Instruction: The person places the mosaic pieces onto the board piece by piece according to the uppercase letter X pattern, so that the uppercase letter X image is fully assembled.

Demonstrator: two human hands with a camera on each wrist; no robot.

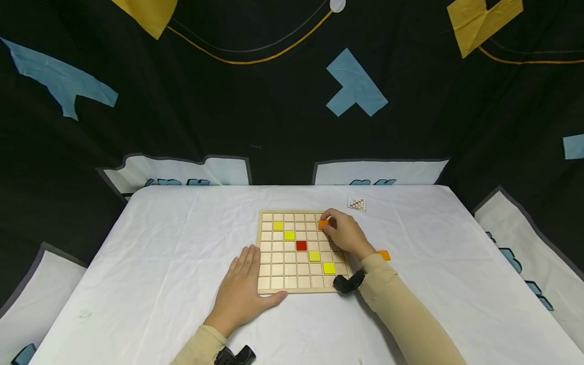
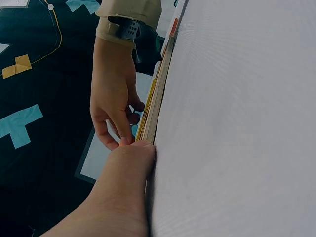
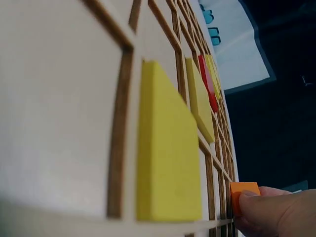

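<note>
A light wooden grid board lies on the white table in the head view. My right hand pinches an orange square tile between thumb and fingers at the board's far right cells. The right wrist view shows this orange tile tilted up, its lower side close to the grid. My left hand rests along the board's left side, fingers straight and thumb spread by the front edge. Set diagonally across the cells are a red tile and several yellow tiles, among them the nearest yellow tile.
Another orange piece lies on the table right of the board, partly behind my right forearm. Past the board's far right corner is a small card with a coloured grid pattern. A black curtain hangs behind the white tablecloth.
</note>
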